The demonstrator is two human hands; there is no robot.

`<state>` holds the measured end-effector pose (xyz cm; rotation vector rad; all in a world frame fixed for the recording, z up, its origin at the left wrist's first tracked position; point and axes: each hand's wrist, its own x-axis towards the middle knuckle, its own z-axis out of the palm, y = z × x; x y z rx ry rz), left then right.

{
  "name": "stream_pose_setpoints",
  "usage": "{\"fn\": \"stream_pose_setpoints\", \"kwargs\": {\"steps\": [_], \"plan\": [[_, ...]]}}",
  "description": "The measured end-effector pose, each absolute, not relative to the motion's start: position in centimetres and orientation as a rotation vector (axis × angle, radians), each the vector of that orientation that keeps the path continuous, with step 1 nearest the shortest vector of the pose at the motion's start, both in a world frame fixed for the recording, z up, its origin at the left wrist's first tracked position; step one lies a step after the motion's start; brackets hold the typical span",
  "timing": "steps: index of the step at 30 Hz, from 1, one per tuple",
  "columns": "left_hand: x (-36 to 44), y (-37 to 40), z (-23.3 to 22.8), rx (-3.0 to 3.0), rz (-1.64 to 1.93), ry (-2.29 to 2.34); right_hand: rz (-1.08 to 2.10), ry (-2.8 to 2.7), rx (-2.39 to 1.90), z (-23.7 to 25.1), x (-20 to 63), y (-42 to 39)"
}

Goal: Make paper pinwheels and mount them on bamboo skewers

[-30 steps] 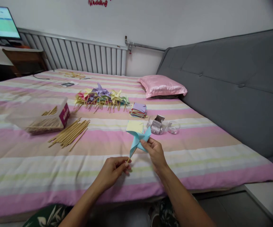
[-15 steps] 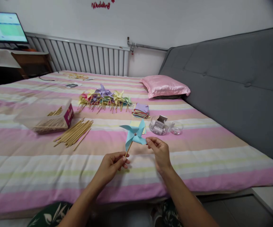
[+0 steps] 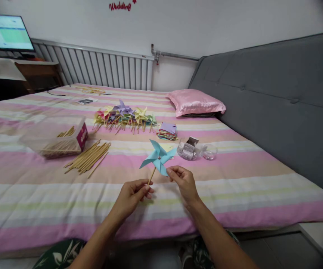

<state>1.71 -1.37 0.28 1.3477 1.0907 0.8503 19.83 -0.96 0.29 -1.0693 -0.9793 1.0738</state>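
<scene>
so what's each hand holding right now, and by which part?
Left hand pinches the blue paper pinwheel by the lower end of its wooden stick. Right hand has its fingertips at the tip of the bottom blade.

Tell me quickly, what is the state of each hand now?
Left hand: fingers closed on the wooden stick of the blue pinwheel.
Right hand: fingers pinched at the lower blade of the pinwheel.

Beyond my fingers a bed (image 3: pixel 234 186) in pink, cream and green stripes ran to a white wall (image 3: pixel 206 22) with a ribbed radiator (image 3: pixel 94 71). A grey padded headboard (image 3: pixel 276 97) rose to their right, a pink pillow (image 3: pixel 196 102) against it. Far to their left a lit screen (image 3: pixel 6 33) stood above a wooden desk (image 3: pixel 35 74).
</scene>
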Motion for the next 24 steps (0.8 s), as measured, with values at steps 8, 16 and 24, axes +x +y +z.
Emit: {"fn": "stream_pose_setpoints", "kwargs": {"steps": [8, 16, 24], "plan": [[1.0, -0.9, 0.0, 1.18, 1.097, 1.181, 1.098, -0.821, -1.151, -0.1, 20.1, -0.8], [-0.6, -0.9, 1.1, 0.901, 1.353, 1.241, 1.135, -0.821, -1.206, -0.7, 19.8, -1.2], [0.3, -1.7, 1.3, 1.126, 1.415, 1.245, 1.157, -0.818, -1.221, -0.9, 19.7, -1.3]]}}
